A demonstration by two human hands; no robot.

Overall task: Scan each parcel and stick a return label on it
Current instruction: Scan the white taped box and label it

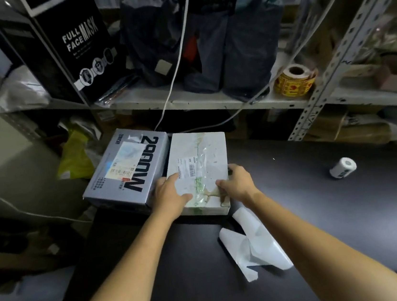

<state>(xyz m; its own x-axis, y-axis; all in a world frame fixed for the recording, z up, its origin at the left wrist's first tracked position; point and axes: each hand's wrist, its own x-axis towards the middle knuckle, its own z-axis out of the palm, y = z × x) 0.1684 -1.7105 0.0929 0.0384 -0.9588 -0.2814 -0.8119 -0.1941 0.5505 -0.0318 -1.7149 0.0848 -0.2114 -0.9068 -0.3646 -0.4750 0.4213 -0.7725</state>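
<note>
You are clasping the white parcel, lying on the dark table just beside the grey box, with left hand and right hand curling round its near side edges, and it is probably handling stiff, light and tape-slick.

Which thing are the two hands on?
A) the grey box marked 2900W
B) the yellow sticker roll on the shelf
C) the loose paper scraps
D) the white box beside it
D: the left hand and the right hand both grip the near end of the white box.
</note>
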